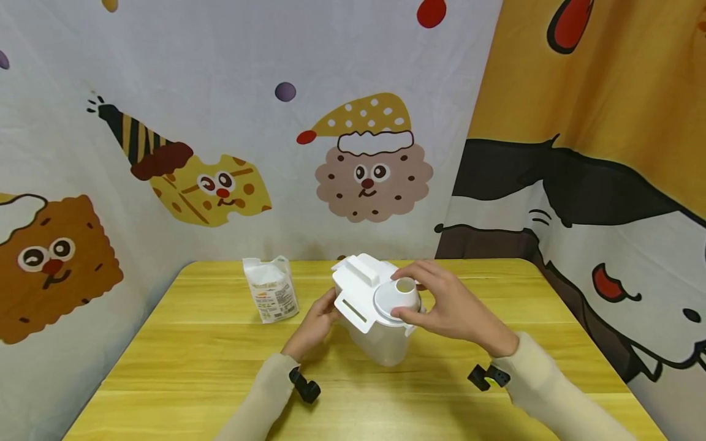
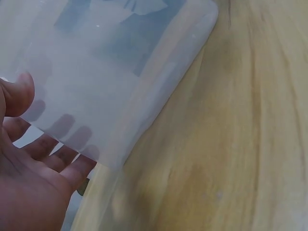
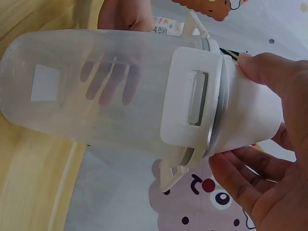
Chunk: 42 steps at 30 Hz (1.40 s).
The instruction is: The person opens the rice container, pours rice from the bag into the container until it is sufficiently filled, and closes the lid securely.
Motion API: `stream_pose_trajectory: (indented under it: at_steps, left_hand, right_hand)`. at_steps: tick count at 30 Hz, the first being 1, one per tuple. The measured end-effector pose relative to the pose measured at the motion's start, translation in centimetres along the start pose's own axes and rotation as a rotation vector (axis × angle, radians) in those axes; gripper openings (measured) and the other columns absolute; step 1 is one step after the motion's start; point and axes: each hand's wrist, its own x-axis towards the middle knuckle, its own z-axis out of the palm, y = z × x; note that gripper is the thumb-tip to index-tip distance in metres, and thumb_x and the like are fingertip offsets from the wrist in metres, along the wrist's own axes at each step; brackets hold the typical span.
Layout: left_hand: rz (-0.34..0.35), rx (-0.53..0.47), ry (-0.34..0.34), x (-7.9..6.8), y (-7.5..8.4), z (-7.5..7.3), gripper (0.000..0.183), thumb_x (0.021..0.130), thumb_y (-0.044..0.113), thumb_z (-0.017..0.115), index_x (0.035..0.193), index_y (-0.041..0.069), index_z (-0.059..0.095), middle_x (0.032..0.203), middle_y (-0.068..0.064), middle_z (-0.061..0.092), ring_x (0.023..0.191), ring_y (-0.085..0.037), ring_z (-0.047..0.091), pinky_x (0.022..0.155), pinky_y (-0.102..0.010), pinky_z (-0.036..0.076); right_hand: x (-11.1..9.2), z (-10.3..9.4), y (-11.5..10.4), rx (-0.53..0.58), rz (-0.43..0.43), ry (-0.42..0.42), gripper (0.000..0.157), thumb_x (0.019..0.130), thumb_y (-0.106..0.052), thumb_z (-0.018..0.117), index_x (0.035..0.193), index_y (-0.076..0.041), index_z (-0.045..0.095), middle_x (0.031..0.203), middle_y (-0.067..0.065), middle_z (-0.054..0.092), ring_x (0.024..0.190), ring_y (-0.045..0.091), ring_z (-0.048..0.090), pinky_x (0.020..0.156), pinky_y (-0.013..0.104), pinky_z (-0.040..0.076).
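A translucent plastic storage container (image 1: 380, 344) stands slightly tilted on the table, its white lid (image 1: 353, 291) on top with side latches swung outward. My left hand (image 1: 317, 323) holds the container's left side; in the right wrist view its fingers show through the cloudy wall. In the left wrist view the left thumb (image 2: 19, 94) lies on the near face. Thumb and fingers of my right hand (image 1: 449, 303) grip the round white cap (image 1: 393, 297) on the lid. Seen in the right wrist view, the cap (image 3: 250, 108) sits against the lid.
A white printed packet (image 1: 271, 291) stands on the wooden table (image 1: 182, 355), left of the container. Behind the table hangs a cartoon-printed cloth (image 1: 231, 61). Black wrist cameras sit on both wrists.
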Motion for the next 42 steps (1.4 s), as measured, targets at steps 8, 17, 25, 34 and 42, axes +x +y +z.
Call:
stream_pose_trajectory:
  at_steps: [8, 17, 25, 34, 42]
  left_hand:
    - [-0.007, 0.036, 0.06, -0.5, 0.4, -0.2, 0.05, 0.1, 0.005, 0.059, 0.149, 0.006, 0.051, 0.15, -0.017, 0.055, 0.137, -0.037, 0.053, 0.114, -0.053, 0.047]
    - [0.048, -0.023, 0.022, -1.3, 0.7, -0.5, 0.068, 0.091, -0.006, 0.068, 0.153, 0.004, 0.042, 0.152, -0.02, 0.049, 0.14, -0.041, 0.048, 0.116, -0.053, 0.045]
    - [0.046, -0.004, -0.025, -1.7, 1.5, -0.2, 0.089, 0.084, -0.001, 0.081, 0.158, 0.015, 0.035, 0.159, -0.011, 0.044, 0.147, -0.033, 0.043, 0.121, -0.052, 0.04]
    - [0.028, 0.039, 0.022, -1.7, 1.3, 0.4, 0.092, 0.08, 0.009, 0.088, 0.156, 0.019, 0.038, 0.157, -0.008, 0.047, 0.146, -0.031, 0.045, 0.12, -0.054, 0.041]
    - [-0.015, 0.055, 0.034, -1.6, 1.2, 0.5, 0.092, 0.08, 0.012, 0.089, 0.155, 0.022, 0.038, 0.155, -0.005, 0.05, 0.145, -0.03, 0.047, 0.119, -0.055, 0.041]
  right_hand:
    - [-0.1, -0.6, -0.2, -0.064, -0.022, -0.07, 0.056, 0.085, -0.039, 0.085, 0.132, -0.02, 0.062, 0.132, -0.006, 0.06, 0.113, 0.009, 0.06, 0.09, 0.037, 0.061]
    - [-0.7, -1.3, -0.2, -0.127, -0.063, -0.148, 0.071, 0.085, -0.042, 0.084, 0.145, -0.022, 0.053, 0.15, 0.0, 0.052, 0.139, 0.018, 0.05, 0.109, 0.044, 0.052]
    - [-1.3, -1.3, -0.4, -0.168, -0.092, -0.208, 0.096, 0.074, -0.037, 0.093, 0.154, -0.028, 0.041, 0.158, 0.002, 0.042, 0.141, 0.022, 0.048, 0.106, 0.041, 0.056]
    - [-1.7, -0.4, -0.2, -0.258, -0.127, -0.199, 0.104, 0.069, -0.025, 0.097, 0.155, -0.024, 0.039, 0.157, 0.007, 0.042, 0.137, 0.024, 0.051, 0.099, 0.037, 0.06]
    - [-1.7, 0.4, 0.1, -0.316, -0.182, -0.134, 0.099, 0.068, -0.016, 0.096, 0.151, -0.018, 0.042, 0.15, 0.01, 0.047, 0.132, 0.025, 0.054, 0.094, 0.034, 0.062]
